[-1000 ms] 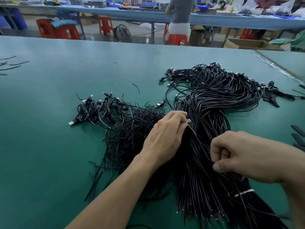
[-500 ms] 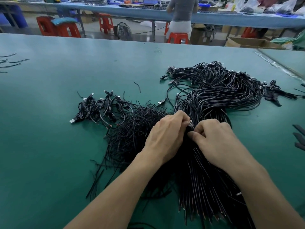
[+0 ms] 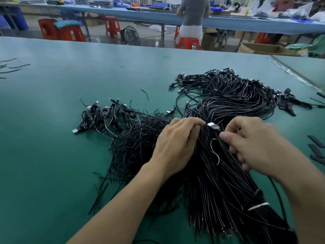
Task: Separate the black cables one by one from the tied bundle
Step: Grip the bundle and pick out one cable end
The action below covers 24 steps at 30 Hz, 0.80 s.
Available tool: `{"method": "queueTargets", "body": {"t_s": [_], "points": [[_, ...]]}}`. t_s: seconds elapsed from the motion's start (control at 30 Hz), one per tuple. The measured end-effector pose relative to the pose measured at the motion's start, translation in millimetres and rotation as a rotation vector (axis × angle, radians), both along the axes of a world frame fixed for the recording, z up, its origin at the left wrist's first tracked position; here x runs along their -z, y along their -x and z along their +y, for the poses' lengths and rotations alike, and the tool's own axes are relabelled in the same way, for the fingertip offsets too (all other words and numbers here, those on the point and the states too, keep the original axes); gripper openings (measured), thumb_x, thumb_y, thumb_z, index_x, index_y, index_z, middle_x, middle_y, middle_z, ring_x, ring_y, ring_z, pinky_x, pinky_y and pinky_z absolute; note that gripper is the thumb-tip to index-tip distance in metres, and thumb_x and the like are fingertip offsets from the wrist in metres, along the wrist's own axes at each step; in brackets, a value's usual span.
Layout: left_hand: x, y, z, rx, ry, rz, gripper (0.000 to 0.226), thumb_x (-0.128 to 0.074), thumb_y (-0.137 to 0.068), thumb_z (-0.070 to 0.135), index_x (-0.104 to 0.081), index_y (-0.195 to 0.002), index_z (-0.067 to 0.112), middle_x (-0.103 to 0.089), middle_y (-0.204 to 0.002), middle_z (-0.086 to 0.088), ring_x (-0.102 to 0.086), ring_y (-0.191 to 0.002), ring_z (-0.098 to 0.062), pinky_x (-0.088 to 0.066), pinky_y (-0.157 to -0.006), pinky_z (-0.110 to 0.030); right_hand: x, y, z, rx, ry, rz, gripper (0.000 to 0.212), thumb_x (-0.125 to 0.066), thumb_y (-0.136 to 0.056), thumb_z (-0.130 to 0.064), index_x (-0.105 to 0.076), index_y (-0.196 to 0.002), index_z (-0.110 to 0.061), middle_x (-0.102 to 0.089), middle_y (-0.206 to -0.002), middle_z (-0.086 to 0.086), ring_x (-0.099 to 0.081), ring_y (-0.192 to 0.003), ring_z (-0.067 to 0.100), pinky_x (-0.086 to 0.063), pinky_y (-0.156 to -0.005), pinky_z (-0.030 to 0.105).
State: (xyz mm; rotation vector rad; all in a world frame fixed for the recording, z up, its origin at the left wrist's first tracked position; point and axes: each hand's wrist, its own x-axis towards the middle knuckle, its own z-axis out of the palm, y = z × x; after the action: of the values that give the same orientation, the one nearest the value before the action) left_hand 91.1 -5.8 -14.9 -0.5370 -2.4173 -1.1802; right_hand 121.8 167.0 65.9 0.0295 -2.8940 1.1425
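Room: workshop with a wide green table (image 3: 52, 155); beyond its far edge a person (image 3: 192, 14) sits on a red stool (image 3: 188, 43) at a long blue bench (image 3: 140, 14).
Left arm: bare forearm reaches in from the lower left, up and rightward across the table, wrist nearly straight, back of the hand facing up.
Left hand (image 3: 175, 143): lies on the bundle (image 3: 219, 182) with knuckles raised and fingers curled down into the strands; thumb hidden, so I cannot tell whether it grips anything.
Right arm: enters from the lower right corner and angles toward the left hand; partly blurred.
Right hand (image 3: 255, 143): fingers curled, thumb and forefinger pinching a single cable (image 3: 215, 150) just behind its plug (image 3: 212, 125).
Plug: silver-tipped, raised between the two hands' fingertips, just beside the left forefinger.
Cable: bends in a small loop below the plug, between the hands, over the bundle.
Bundle: thick sheaf of black cables running under both hands; a white tie (image 3: 257, 206) binds it beneath the right forearm, and its far end fans into loops beyond the fingertips.
Loose pile (image 3: 137, 141): black cables spread on the table just left of the left hand, small coils (image 3: 105, 118) farther left.
Black strips (image 3: 316, 148): to the right of the right hand, well apart.
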Motion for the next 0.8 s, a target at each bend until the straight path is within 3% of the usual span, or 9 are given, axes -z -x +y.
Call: {"method": "queueTargets", "body": {"t_s": [0.1,0.2,0.27,0.33,0.47,0.57,0.67,0.73,0.8], "points": [[-22.5,-9.7,1.4,0.029,0.007,0.091,0.041,-0.029,-0.102,0.039,-0.062,-0.121,0.023,-0.07,-0.11,0.012,-0.057,-0.108,-0.009,-0.042,-0.096,-0.04,-4.3,1.3,-0.7,-0.139,-0.068,0.076,0.017,-0.071,-0.084,-0.039,-0.07,-0.072,-0.027,-0.065,-0.06,0.0,-0.053,-0.05,0.006,-0.047,-0.054,0.028],[-43.3,-17.6,4.5,0.143,0.026,0.062,0.048,-0.023,-0.102,0.049,-0.058,-0.121,0.022,-0.062,-0.078,0.013,-0.058,-0.08,-0.009,-0.045,-0.078,-0.037,-9.6,-0.1,-7.8,-0.215,0.197,0.198,0.008,-0.072,-0.086,-0.031,-0.075,-0.08,-0.027,-0.07,-0.064,-0.004,-0.063,-0.059,0.01,-0.052,-0.061,0.032],[-50.8,-19.0,6.1,0.117,0.099,0.024,0.051,-0.018,-0.099,0.057,-0.057,-0.104,0.025,-0.052,-0.067,0.011,-0.054,-0.066,-0.013,-0.045,-0.063,-0.036,-11.5,-0.8,-11.3,-0.236,0.359,0.223,0.012,-0.07,-0.089,-0.019,-0.074,-0.077,-0.02,-0.067,-0.057,-0.01,-0.059,-0.049,0.005,-0.047,-0.052,0.015],[-52.9,-19.4,5.1,0.035,0.163,0.064,0.049,-0.019,-0.1,0.059,-0.047,-0.075,0.027,-0.044,-0.059,0.011,-0.046,-0.055,-0.009,-0.036,-0.052,-0.032,-12.3,-1.1,-11.3,-0.21,0.456,0.141,0.014,-0.069,-0.089,-0.016,-0.071,-0.076,-0.02,-0.065,-0.055,-0.007,-0.051,-0.041,0.001,-0.037,-0.04,0.009],[-56.9,-10.3,-7.9,-0.312,0.102,-0.033,0.056,-0.038,-0.102,0.054,-0.033,-0.056,0.023,-0.036,-0.047,0.009,-0.037,-0.043,-0.007,-0.026,-0.048,-0.027,-8.0,2.7,8.2,-0.137,0.311,0.005,0.015,-0.068,-0.089,-0.032,-0.071,-0.075,-0.035,-0.063,-0.054,0.0,-0.039,-0.037,0.005,-0.029,-0.035,0.015],[-54.3,-3.6,-18.2,-0.445,0.242,-0.155,0.056,-0.036,-0.104,0.05,-0.038,-0.056,0.019,-0.044,-0.053,0.006,-0.05,-0.054,-0.021,-0.035,-0.06,-0.034,-5.1,5.5,12.7,-0.16,0.2,0.072,0.012,-0.069,-0.087,-0.037,-0.074,-0.077,-0.033,-0.063,-0.062,0.014,-0.047,-0.053,0.012,-0.041,-0.05,0.028],[-59.1,-6.6,-13.3,-0.236,0.254,-0.168,0.065,-0.027,-0.103,0.057,-0.058,-0.061,0.017,-0.057,-0.054,0.001,-0.058,-0.056,-0.021,-0.047,-0.067,-0.038,-4.9,5.1,2.5,-0.229,0.254,0.136,0.008,-0.071,-0.083,-0.037,-0.075,-0.08,-0.031,-0.065,-0.077,0.022,-0.05,-0.064,0.019,-0.046,-0.063,0.041],[-62.7,-12.6,-4.5,0.052,-0.039,-0.296,0.065,-0.027,-0.1,0.063,-0.065,-0.068,0.021,-0.061,-0.053,0.007,-0.058,-0.05,-0.012,-0.051,-0.059,-0.037,-5.7,4.9,-0.2,-0.269,0.317,0.175,0.017,-0.069,-0.078,-0.043,-0.076,-0.079,-0.028,-0.061,-0.07,0.021,-0.046,-0.06,0.015,-0.04,-0.059,0.031],[-68.7,-18.0,1.7,0.229,-0.206,-0.36,0.052,-0.034,-0.098,0.063,-0.062,-0.073,0.027,-0.048,-0.048,0.014,-0.043,-0.044,-0.005,-0.038,-0.047,-0.029,-10.7,2.7,-2.3,-0.294,0.437,0.222,0.02,-0.068,-0.076,-0.039,-0.076,-0.071,-0.021,-0.057,-0.051,-0.001,-0.043,-0.049,0.0,-0.036,-0.05,0.015]]}}
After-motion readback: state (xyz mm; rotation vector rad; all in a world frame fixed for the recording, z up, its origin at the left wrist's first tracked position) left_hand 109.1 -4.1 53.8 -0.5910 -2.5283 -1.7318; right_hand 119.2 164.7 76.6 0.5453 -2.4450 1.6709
